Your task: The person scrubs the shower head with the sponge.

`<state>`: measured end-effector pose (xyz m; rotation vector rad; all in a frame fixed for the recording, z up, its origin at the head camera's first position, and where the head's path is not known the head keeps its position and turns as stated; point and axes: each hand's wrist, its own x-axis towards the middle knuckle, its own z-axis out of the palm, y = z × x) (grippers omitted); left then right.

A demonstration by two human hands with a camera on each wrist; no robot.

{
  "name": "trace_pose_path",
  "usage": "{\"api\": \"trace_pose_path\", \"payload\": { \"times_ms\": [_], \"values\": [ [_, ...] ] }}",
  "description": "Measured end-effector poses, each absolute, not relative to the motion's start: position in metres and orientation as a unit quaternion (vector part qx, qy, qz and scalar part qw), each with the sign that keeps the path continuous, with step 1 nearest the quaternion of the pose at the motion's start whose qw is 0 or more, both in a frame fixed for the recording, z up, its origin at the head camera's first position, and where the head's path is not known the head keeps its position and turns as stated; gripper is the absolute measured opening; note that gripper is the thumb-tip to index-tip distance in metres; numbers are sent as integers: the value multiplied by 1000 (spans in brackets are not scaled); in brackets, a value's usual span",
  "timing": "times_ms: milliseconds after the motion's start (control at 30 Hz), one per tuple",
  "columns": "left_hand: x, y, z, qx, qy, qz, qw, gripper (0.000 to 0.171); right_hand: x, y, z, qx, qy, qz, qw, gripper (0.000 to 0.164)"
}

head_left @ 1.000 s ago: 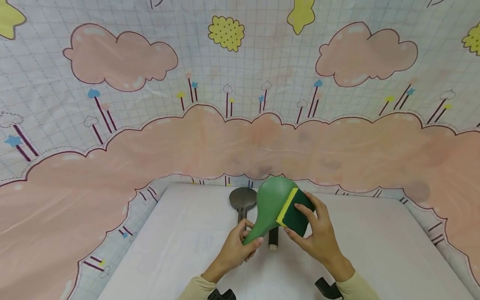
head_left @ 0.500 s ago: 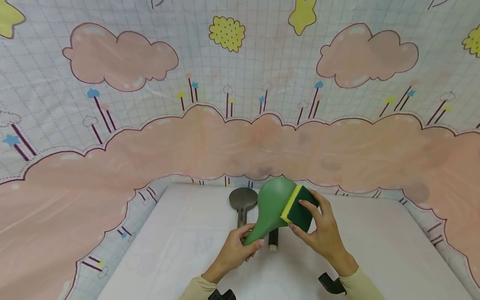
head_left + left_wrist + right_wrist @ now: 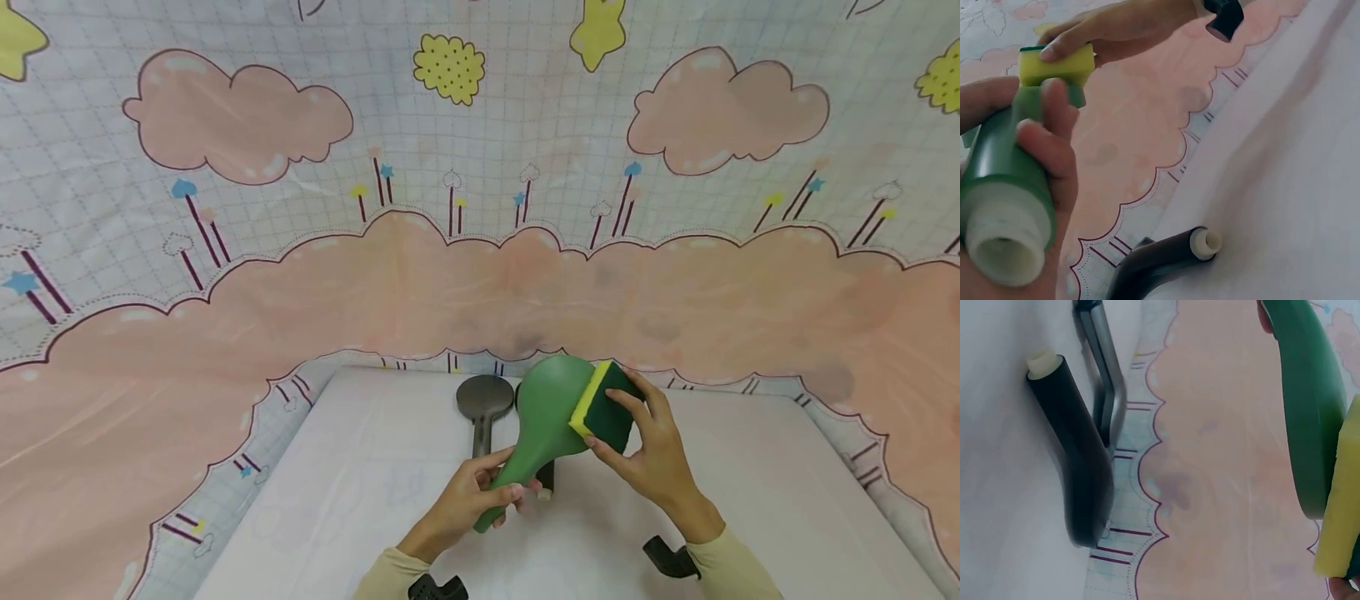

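Observation:
My left hand (image 3: 467, 498) grips the handle of a green shower head (image 3: 551, 404), held up over the table with its wide end away from me. The handle's hollow white connector (image 3: 1007, 256) faces the left wrist camera. My right hand (image 3: 662, 458) pinches a yellow sponge (image 3: 1338, 506) with a dark green scouring side (image 3: 613, 417). Its yellow face lies against the right side of the shower head, and the fingers are on the green side. In the right wrist view only a fingertip of that hand shows, at the lower right.
On the white table (image 3: 337, 467) lie a grey shower head (image 3: 485, 398) and, right of it, a black one (image 3: 1082, 456) with a pale hollow end. The green one partly covers the black one in the head view. A patterned cloth (image 3: 420, 292) rises behind the table.
My right hand and the sponge have moved right and slightly up along the green shower head. The handle now sticks out farther below my left hand.

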<state>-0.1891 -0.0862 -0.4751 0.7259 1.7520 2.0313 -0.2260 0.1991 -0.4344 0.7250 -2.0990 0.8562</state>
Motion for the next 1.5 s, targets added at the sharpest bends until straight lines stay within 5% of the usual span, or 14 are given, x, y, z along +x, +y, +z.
{"api": "trace_pose_path", "payload": {
  "times_ms": [333,967,1500],
  "values": [
    [-190,-85,-473,240,630,721,161,53,-222,196,-434,272,-846,314,333,72],
    [-189,-82,-474,253,619,732,134,49,-217,186,-438,264,-827,308,389,74],
    [-188,-85,-481,247,629,721,153,50,-233,198,-428,251,-839,308,372,66]
  ]
}}
